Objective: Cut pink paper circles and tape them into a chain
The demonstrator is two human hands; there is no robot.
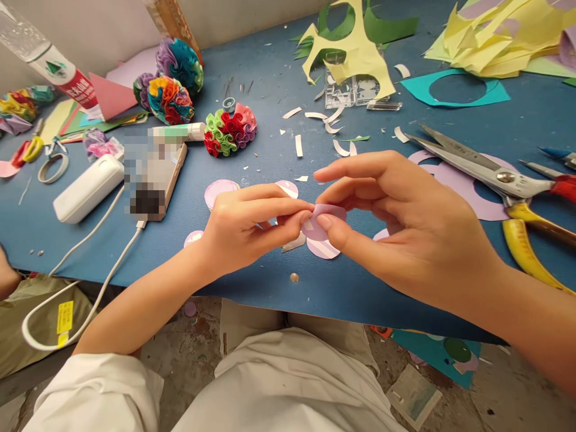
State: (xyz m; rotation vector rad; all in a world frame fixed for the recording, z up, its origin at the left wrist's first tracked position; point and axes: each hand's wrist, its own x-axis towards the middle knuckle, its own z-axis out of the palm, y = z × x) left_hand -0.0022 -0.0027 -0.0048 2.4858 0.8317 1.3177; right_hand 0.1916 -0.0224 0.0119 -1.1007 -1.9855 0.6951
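My left hand [252, 225] and my right hand [400, 222] meet over the front of the blue table [270, 282]. Together they pinch a small lilac paper circle [324, 217], which is bent between the fingertips. My right thumb presses on its lower edge. Right below lies another lilac circle [323, 249] flat on the table. More pale pink circles [219, 192] lie just behind my left hand, and one [288, 187] sits between the hands.
Large scissors with yellow handles [504, 180] lie to the right on a lilac sheet. A phone [155, 174], white power bank [87, 189] with cable, glue tube [177, 132] and folded paper flower balls [230, 129] sit left. Paper offcuts [355, 51] cover the back.
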